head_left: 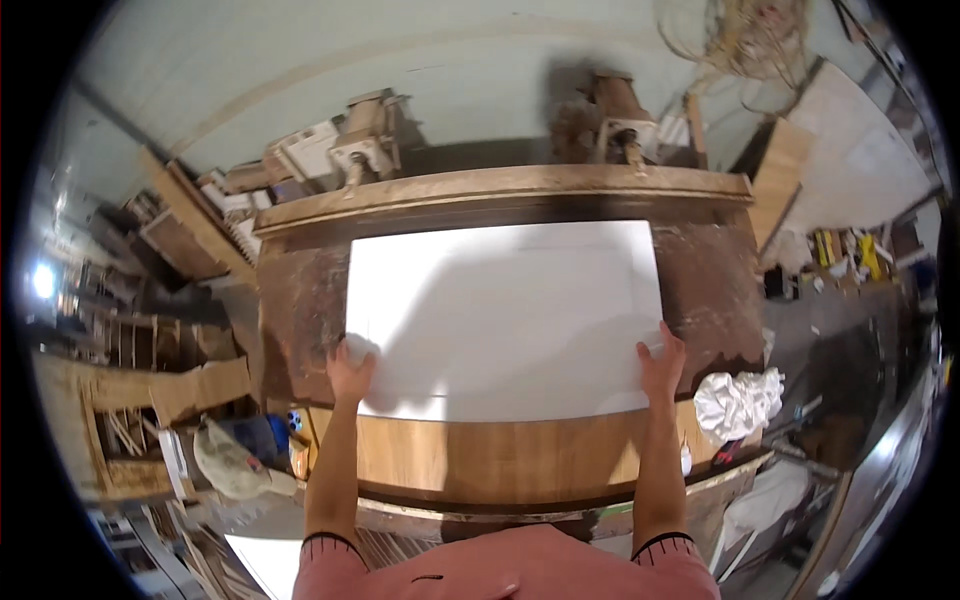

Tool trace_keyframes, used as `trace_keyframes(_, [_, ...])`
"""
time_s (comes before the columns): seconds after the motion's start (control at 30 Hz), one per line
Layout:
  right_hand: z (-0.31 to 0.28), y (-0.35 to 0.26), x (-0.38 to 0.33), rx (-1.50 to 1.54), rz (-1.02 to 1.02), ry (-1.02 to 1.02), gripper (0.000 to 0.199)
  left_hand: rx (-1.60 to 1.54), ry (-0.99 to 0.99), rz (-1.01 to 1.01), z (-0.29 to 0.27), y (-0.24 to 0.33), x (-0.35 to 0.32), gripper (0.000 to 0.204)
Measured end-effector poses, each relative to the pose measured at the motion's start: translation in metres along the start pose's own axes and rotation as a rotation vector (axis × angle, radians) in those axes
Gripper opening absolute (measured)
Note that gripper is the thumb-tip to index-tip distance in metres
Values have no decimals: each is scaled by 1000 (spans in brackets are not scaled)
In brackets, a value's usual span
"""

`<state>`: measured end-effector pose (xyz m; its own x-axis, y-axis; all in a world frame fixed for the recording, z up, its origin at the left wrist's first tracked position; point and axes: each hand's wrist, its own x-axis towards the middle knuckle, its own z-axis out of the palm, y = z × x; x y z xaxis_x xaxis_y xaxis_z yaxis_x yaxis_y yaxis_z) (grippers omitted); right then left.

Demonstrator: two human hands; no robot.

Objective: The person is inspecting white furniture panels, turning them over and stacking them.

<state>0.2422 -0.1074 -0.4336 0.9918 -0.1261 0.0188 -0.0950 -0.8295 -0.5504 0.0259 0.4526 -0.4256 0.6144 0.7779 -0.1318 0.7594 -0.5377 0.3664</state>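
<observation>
- I am standing at a worn brown workbench [300, 300] with a large white panel [505, 315] lying flat on it, straight ahead of me and filling most of the top.
- I am resting my left hand [350, 372] on the panel's near left corner, fingers spread and flat on the surface rather than curled around anything.
- I am pressing my right hand [662, 362] on the near right corner, fingers pointing away from me; whether the thumb is hooking the edge I cannot tell.
- The panel's long axis is running left to right across me, so my hands are sitting at the two ends of its near long edge, neither one clearly closer than the other.
- The near edge is overlapping a lighter wooden board [500, 455] lying just in front of my body.
- A crumpled white cloth [738, 402] is lying just beside my right hand, off the panel.
- A raised wooden rail [500, 187] is running along the bench's far side, beyond the panel.
</observation>
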Motion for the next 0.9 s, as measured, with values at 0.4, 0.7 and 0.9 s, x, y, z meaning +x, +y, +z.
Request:
trace_keyframes(0.4, [11,-26,60,0,-172,88,57,32,21,18,3,26,30,72])
trace_keyframes(0.7, [11,-28,68,-32,-75,101,47,94,1,10,1,35,34,79])
trace_keyframes(0.9, [18,-45,67,-116,-49,162,47,148,219,-1,27,63,34,72])
